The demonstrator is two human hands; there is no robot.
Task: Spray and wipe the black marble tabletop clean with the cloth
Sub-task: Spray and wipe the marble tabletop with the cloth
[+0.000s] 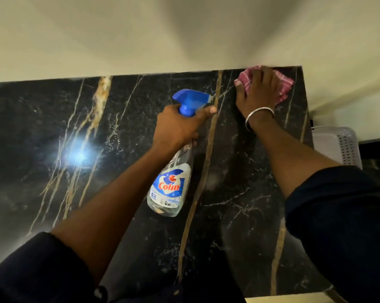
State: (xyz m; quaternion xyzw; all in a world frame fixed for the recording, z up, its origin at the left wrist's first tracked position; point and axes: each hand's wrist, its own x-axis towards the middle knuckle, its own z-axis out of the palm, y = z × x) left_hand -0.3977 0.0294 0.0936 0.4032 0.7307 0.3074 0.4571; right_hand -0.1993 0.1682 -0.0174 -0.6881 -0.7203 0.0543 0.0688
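Note:
The black marble tabletop with gold and white veins fills the middle of the view. My left hand grips the neck of a clear spray bottle with a blue trigger head, held above the table, nozzle pointing right toward the far corner. My right hand presses flat on a pink checked cloth at the table's far right corner, against the wall. A metal bangle circles that wrist. Most of the cloth is hidden under the hand.
A cream wall runs along the table's far edge and turns at the right corner. A white perforated plastic basket stands just past the table's right edge. A bright light reflection sits on the left of the marble.

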